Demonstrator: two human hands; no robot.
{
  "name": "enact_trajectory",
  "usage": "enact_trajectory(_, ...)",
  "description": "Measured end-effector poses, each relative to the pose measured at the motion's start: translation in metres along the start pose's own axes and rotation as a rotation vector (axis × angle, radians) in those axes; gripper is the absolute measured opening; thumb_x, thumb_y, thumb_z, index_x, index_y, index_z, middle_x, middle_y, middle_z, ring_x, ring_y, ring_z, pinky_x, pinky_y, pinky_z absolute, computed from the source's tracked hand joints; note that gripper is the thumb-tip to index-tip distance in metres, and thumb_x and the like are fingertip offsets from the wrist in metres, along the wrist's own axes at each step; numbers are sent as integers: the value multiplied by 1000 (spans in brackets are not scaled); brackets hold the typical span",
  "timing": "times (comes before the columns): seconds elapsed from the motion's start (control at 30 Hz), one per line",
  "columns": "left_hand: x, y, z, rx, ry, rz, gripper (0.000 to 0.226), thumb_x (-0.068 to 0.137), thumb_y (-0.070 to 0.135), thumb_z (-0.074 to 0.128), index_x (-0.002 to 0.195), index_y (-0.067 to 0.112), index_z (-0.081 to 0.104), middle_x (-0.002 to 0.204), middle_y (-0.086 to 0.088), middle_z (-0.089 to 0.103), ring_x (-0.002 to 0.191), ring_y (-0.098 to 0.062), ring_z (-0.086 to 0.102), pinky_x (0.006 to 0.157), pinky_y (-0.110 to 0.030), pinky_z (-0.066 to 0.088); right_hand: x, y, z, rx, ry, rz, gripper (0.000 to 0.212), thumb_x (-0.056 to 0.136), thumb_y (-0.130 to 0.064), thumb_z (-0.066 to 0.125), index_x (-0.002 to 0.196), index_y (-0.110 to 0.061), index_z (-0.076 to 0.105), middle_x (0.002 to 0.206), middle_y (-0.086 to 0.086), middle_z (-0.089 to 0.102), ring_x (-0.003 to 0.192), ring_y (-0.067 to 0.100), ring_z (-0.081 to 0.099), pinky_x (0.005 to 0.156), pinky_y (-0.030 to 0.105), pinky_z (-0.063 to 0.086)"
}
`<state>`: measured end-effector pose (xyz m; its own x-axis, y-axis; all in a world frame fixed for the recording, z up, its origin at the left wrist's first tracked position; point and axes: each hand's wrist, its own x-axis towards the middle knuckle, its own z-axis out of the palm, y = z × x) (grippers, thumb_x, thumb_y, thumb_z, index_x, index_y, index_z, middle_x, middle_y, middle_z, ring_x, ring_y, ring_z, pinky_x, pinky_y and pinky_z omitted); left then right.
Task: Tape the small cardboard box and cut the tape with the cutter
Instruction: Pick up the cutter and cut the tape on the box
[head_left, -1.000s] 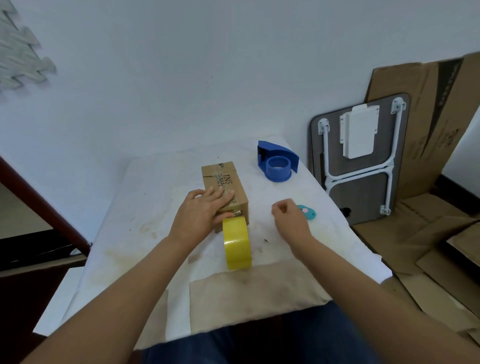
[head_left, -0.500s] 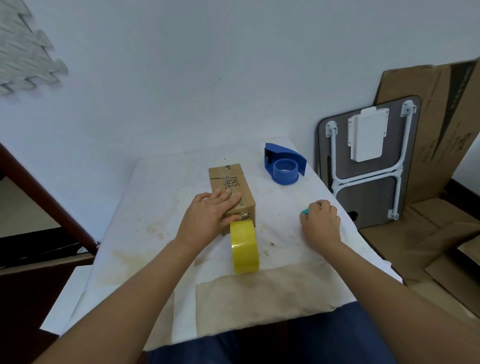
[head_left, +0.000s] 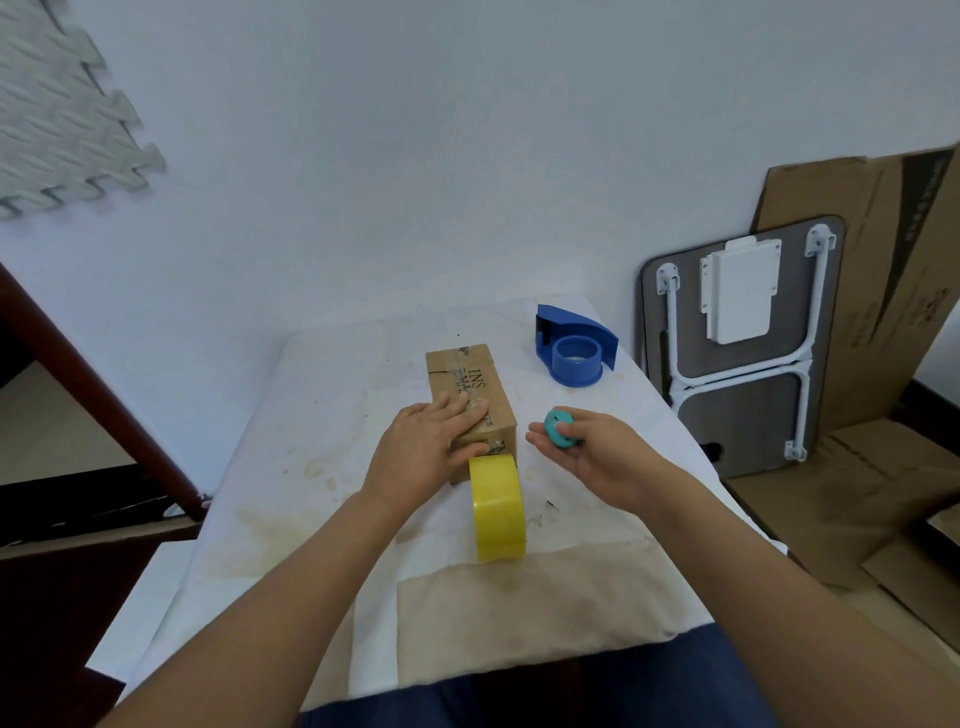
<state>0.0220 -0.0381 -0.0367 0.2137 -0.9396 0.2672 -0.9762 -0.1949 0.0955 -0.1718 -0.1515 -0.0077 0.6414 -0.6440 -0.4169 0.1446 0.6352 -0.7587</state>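
Note:
A small brown cardboard box (head_left: 467, 376) lies lengthwise on the white table (head_left: 332, 415). My left hand (head_left: 423, 447) presses flat on the box's near end, its thumb beside the tape's loose end. A yellow tape roll (head_left: 496, 512) stands on edge right in front of the box, joined to it by a strip of tape. My right hand (head_left: 592, 457) is lifted just right of the box and holds a small round teal cutter (head_left: 560, 428) in its fingers.
A blue tape dispenser (head_left: 574, 351) stands at the table's far right. A beige cloth (head_left: 530, 618) covers the near edge. A folded grey table (head_left: 737, 358) and flattened cardboard (head_left: 883, 291) lean against the wall on the right. A dark wooden rail (head_left: 93, 384) runs at left.
My right hand reached to the teal cutter on the table's right side, picked it up and brought it back toward the box. The left hand stayed on the box.

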Motion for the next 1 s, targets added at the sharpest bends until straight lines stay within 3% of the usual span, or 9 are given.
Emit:
enact_trajectory(0.2, 1, 0, -2, -9, -8, -13, 56, 93, 54, 49, 145, 35, 39, 153, 2, 40, 142, -21, 35, 109, -35, 31, -7, 7, 8, -50, -76, -61, 39, 99, -3, 45, 135, 10, 39, 117, 20, 65, 109, 26, 65, 86, 30, 57)
enact_trajectory(0.4, 0, 4, -2, -58, -7, -53, 56, 92, 52, 53, 144, 34, 41, 153, 3, 40, 142, -21, 35, 108, -36, 33, -9, 13, 10, -236, 8, -199, 33, 100, -16, 46, 125, 4, 52, 104, 17, 71, 89, 19, 72, 76, 22, 60)
enact_trajectory(0.53, 1, 4, -12, -206, -12, -126, 50, 94, 54, 48, 140, 37, 48, 151, 7, 42, 142, -14, 33, 109, -37, 33, -7, 14, 17, -387, 86, -316, 29, 102, -23, 39, 121, -5, 53, 92, 10, 67, 76, 15, 66, 70, 22, 57)
enact_trajectory(0.77, -2, -8, -7, -472, 21, -168, 36, 99, 38, 48, 134, 34, 57, 145, 8, 51, 137, -14, 39, 112, -41, 35, -2, 15, 29, -650, 125, -529, 22, 101, -34, 39, 104, -16, 53, 78, 1, 63, 66, 10, 58, 60, 24, 47)
enact_trajectory(0.87, 0, -6, -6, -470, 24, -163, 36, 99, 36, 48, 134, 34, 56, 146, 8, 50, 138, -14, 38, 113, -41, 34, 0, 14, 31, -738, 150, -598, 25, 101, -36, 38, 101, -15, 52, 78, 1, 63, 71, 11, 59, 65, 25, 49)
enact_trajectory(1.0, 1, -7, -6, -448, 14, -165, 37, 100, 38, 44, 134, 34, 56, 146, 8, 51, 137, -14, 38, 113, -41, 34, 0, 14, 39, -830, 48, -589, 23, 99, -41, 40, 103, -21, 52, 88, -4, 60, 87, 15, 60, 79, 34, 53)
